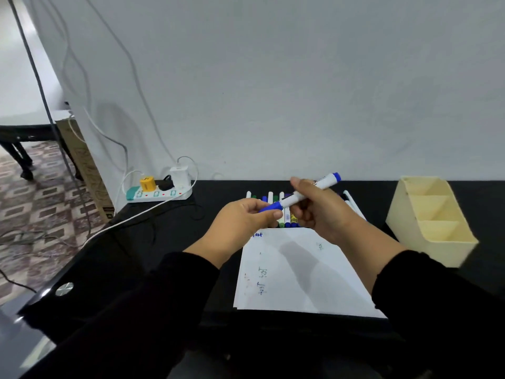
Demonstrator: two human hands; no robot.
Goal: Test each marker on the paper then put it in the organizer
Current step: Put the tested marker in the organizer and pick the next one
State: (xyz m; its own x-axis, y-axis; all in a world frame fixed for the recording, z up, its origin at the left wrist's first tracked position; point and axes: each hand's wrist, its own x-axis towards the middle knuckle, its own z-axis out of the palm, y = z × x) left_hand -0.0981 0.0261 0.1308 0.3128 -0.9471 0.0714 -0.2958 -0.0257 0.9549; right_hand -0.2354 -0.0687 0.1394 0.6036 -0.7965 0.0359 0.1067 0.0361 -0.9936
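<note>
Both hands, left hand (246, 217) and right hand (321, 212), grip a blue marker (297, 196) over the glossy black surface (164, 236), grey wall (273, 77) behind, patterned floor (32, 192) left.

2 hands (247, 217), 1 paper (300, 272), 1 organizer (434, 242).

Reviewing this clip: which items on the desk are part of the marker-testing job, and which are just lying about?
Part of the job:
blue marker, held by left hand at the cap and right hand at the barrel
row of markers
paper with test scribbles
cream organizer

Lying about:
power strip with chargers
white cable
cardboard box
</note>
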